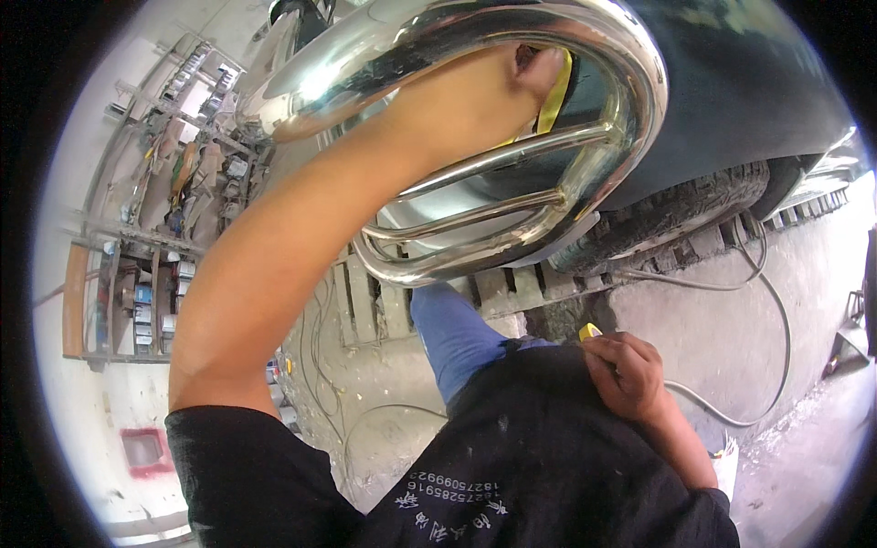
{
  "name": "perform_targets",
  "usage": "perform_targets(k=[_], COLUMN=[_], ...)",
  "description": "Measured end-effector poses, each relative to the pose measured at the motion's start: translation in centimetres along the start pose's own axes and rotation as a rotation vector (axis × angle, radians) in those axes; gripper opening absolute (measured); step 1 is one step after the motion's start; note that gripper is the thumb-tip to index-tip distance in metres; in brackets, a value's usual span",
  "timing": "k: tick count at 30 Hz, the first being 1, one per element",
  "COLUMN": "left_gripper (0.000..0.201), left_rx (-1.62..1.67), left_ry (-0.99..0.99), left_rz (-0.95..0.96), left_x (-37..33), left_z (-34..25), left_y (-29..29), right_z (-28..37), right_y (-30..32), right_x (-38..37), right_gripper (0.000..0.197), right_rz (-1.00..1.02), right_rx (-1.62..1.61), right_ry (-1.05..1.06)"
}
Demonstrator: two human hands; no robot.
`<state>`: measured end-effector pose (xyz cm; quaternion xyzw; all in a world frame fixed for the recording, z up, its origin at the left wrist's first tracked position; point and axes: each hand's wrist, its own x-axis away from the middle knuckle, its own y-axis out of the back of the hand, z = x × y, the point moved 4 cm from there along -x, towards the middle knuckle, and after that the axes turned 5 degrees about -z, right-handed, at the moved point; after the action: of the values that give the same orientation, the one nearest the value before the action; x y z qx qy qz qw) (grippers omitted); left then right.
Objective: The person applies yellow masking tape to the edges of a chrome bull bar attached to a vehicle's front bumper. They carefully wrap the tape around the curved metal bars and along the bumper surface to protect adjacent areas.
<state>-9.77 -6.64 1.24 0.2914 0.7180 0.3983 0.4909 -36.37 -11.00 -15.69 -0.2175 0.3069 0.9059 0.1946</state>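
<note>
My left hand (525, 87) reaches up inside the loop of a shiny chrome bull bar (630, 64) on the front of a dark vehicle. Its fingers are bent and closed at a strip of yellow tape (551, 102), which runs along the inner side of the bar; the fingertips are partly hidden. Low in front of my body, my right hand (626, 370) is closed around a small roll of yellow tape (590, 331), of which only the edge sticks out past the fingers.
A dark vehicle body panel (731, 82) and a tyre (685, 210) lie beyond the bar at right. A grey hose (784, 338) loops over the floor. Slotted floor grating (365, 297) passes below. Cluttered shelves (146, 301) with cans stand along the left wall.
</note>
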Motion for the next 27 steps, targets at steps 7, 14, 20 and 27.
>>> perform_targets(k=[7,14,20,27], left_gripper=[0.025,0.031,0.044,0.047], left_rx=[0.109,0.152,0.043,0.061], left_ry=[-0.482,-0.151,0.150,0.226], left_rz=[-0.229,-0.045,0.078,-0.105], left_x=[1.2,0.7,0.6,2.5], left_z=[0.2,0.4,-0.3,-0.5], left_y=[0.6,0.4,1.2,1.9], right_z=[0.4,0.3,0.5,-0.1], right_y=[-0.2,0.0,0.4,0.1], right_x=[0.0,0.2,0.3,-0.3], right_gripper=[0.018,0.017,0.016,0.016], right_rz=[0.014,0.026,0.068,0.113], right_rx=[0.016,0.052,0.094,0.056], right_ry=[0.004,-0.016,-0.050,-0.006])
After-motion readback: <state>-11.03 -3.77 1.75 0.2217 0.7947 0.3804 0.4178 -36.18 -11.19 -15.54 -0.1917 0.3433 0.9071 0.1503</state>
